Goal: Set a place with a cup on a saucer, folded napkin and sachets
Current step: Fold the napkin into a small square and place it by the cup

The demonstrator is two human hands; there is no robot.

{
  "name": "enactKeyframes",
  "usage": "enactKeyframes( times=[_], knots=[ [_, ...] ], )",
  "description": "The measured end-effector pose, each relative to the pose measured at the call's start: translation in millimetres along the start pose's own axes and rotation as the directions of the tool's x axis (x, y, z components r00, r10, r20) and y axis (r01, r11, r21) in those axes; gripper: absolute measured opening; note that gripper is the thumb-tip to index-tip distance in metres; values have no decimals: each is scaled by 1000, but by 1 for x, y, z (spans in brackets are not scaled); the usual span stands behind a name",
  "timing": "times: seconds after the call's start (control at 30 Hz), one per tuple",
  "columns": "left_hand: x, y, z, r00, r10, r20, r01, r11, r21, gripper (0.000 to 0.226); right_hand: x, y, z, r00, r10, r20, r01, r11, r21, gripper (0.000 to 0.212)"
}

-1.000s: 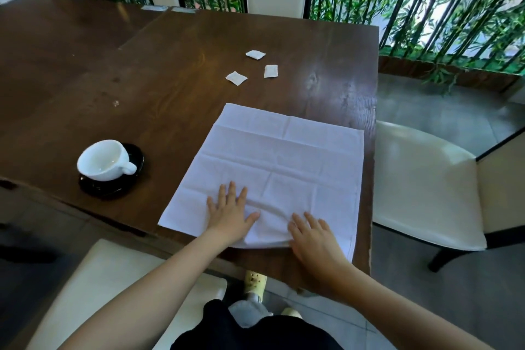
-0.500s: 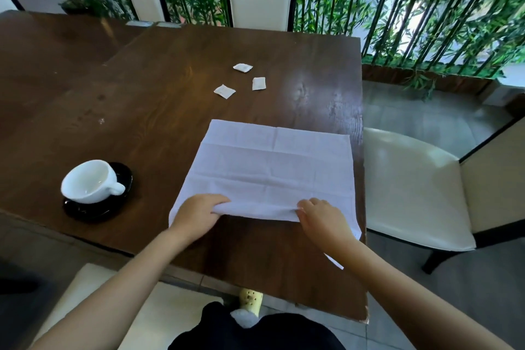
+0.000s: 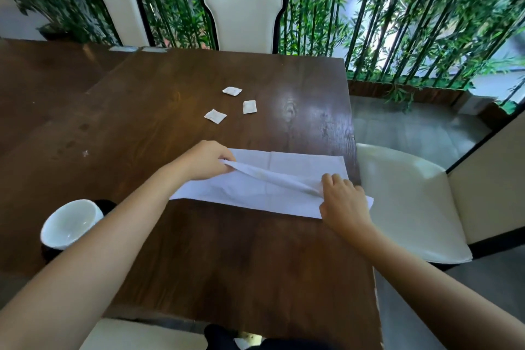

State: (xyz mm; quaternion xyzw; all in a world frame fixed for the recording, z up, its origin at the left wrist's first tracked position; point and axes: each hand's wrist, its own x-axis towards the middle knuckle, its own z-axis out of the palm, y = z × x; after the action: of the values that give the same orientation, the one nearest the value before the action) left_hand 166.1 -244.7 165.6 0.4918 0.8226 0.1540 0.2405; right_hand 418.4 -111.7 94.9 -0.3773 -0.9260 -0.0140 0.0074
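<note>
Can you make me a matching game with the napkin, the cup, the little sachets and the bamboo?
1 napkin
2 cup
3 sachets
4 bamboo

A on the black saucer
B loose on the table, beyond the napkin
C pinched by the left hand and the right hand
D green, past the table's far end

Pairs: 1-C, 2-A, 3-B, 4-D

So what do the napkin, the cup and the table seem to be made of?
Napkin: thin white cloth by its soft drape and creases, matte; possibly paper. Cup: likely glazed ceramic, smooth glossy white. Table: dark wood or wood veneer, grain showing, with a shiny lacquered look from reflections.
</note>
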Motion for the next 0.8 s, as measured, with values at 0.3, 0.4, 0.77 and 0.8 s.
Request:
enactKeyframes(
  times=[0.3, 0.4, 0.77, 0.8],
  knots=[
    [78, -19, -24, 978, 15, 210, -48, 987, 152, 11, 64, 17, -6, 989, 121, 80, -131, 983, 130, 24],
    [105, -36, -19, 967, -26, 253, -19, 984, 175, 12, 82, 31, -2, 972, 197, 124, -222, 948, 227, 20],
    [157, -120, 18, 963, -268, 19, 265, 959, 105, 17, 123, 47, 43, 928, 325, 183, -373, 814, 444, 33],
    [159, -125, 22, 956, -294, -9, 293, 952, 86, 19, 127, 47, 47, 922, 345, 176, -387, 795, 467, 33]
  ],
)
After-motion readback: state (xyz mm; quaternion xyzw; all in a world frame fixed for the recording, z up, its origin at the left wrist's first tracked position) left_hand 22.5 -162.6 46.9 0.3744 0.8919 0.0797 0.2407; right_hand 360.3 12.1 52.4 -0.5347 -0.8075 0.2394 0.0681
